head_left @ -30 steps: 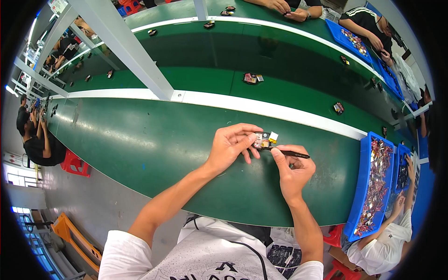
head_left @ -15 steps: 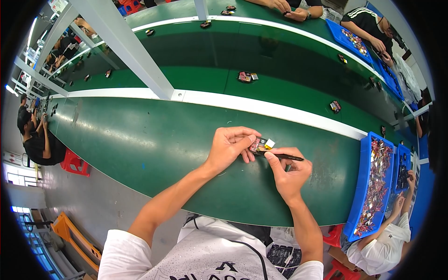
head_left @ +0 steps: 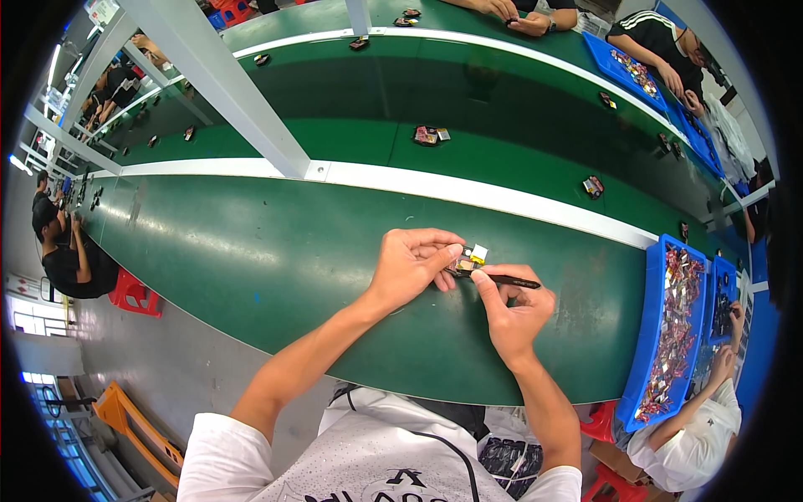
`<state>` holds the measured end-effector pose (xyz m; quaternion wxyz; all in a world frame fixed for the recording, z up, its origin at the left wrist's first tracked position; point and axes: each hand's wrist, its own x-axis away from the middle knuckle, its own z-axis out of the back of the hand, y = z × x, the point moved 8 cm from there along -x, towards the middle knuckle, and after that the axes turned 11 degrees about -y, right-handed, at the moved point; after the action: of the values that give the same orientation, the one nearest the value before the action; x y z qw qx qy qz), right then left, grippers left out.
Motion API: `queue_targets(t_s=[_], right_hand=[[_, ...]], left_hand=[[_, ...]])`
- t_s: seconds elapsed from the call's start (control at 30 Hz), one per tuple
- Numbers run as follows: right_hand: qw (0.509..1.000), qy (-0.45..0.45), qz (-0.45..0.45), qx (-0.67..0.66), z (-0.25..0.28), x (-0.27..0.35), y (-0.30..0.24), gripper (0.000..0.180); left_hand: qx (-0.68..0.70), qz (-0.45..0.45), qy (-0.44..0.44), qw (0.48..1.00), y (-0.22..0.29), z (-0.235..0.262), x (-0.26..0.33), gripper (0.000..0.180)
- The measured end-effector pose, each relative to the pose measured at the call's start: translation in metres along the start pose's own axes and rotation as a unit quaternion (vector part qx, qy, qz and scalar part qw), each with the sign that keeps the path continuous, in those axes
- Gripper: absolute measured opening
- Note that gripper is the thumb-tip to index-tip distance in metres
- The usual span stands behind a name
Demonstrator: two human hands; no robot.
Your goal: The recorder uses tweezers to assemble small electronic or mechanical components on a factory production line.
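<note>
Above the green bench my left hand (head_left: 413, 267) is closed on the left side of a small electronic unit (head_left: 464, 264) with a dark housing and a reddish inside. A white and yellow tab (head_left: 479, 253) sticks up from the unit's far right side. My right hand (head_left: 516, 313) pinches slim black tweezers (head_left: 512, 281), their back end pointing right. The tweezers' tip is at the unit's near edge, partly hidden by my right thumb and fingers. Both hands are close together, and my left fingers cover part of the housing.
A blue tray (head_left: 640, 368) of small wired parts stands at the bench's right end. Beyond a white rail (head_left: 468, 205), similar units (head_left: 431, 135) lie on a green conveyor (head_left: 335, 138). A grey post (head_left: 219, 79) rises at the left. Co-workers sit around the line.
The units on the conveyor have shifted left. My right hand has moved slightly left with the tweezers, and the held unit is tilted a little differently. My left hand is almost still.
</note>
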<state>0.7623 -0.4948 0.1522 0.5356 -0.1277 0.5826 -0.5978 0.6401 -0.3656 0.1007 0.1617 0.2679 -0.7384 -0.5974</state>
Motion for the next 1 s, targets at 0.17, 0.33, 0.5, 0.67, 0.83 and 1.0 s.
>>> queue_targets(t_s=[0.17, 0.33, 0.5, 0.67, 0.83, 1.0], right_hand=[[0.999, 0.005, -0.036, -0.031, -0.003, 0.004, 0.004, 0.007], [0.994, 0.007, -0.076, -0.073, -0.003, 0.004, 0.01, 0.007], [0.993, -0.01, -0.055, -0.107, 0.0, -0.003, 0.01, 0.009], [0.999, -0.032, -0.004, -0.035, -0.003, -0.005, 0.0, 0.01], [0.999, -0.042, 0.034, 0.004, -0.005, -0.005, -0.006, 0.011], [0.997, -0.048, 0.056, 0.019, -0.005, -0.006, -0.011, 0.011]], left_hand=[[-0.008, -0.003, 0.006, 1.0, 0.001, 0.0, 0.002, 0.021], [-0.022, -0.002, 0.001, 1.0, 0.002, -0.001, 0.0, 0.021], [-0.019, -0.019, 0.002, 1.0, 0.008, 0.003, -0.001, 0.02], [-0.025, -0.013, -0.003, 1.0, 0.008, 0.005, 0.0, 0.021], [-0.017, -0.004, -0.009, 1.0, 0.005, 0.003, 0.0, 0.021], [-0.019, 0.001, -0.019, 1.0, 0.006, 0.001, 0.0, 0.022]])
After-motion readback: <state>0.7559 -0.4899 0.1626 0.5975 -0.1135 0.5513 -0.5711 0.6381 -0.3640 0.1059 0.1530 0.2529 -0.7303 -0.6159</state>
